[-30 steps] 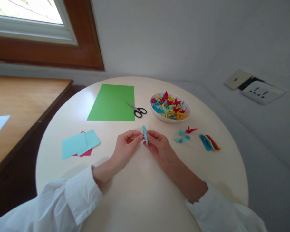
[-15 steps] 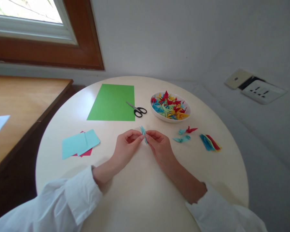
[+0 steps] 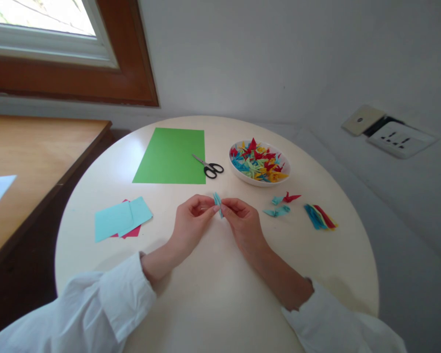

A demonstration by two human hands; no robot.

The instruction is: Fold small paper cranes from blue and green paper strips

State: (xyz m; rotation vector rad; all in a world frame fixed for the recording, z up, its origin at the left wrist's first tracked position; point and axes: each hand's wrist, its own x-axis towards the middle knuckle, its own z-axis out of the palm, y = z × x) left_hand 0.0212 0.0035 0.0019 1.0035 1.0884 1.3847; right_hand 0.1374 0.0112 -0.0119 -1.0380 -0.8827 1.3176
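A small piece of folded light-blue paper (image 3: 217, 199) stands upright between my fingertips above the middle of the table. My left hand (image 3: 194, 218) pinches it from the left between thumb and forefinger. From the other side, my right hand (image 3: 244, 220) grips it the same way. The fingertips cover part of the folds. To the right of my right hand lie light-blue folded cranes (image 3: 278, 211) and a red paper crane (image 3: 291, 197). Light-blue paper squares (image 3: 112, 221) overlap red paper (image 3: 133, 232) left of my left hand.
On the round white table (image 3: 220, 304), black-handled scissors (image 3: 210, 168) overlap a green sheet (image 3: 172, 157). A white bowl (image 3: 257, 183) holds many colourful paper cranes. A fan of coloured paper strips (image 3: 320, 217) lies at the right. A wooden desk (image 3: 40, 142) stands at the left.
The folded light-blue paper has turned and tilted slightly between my fingers, its top leaning left. My right fingertips have moved slightly closer to the left ones. Everything else on the table stays put.
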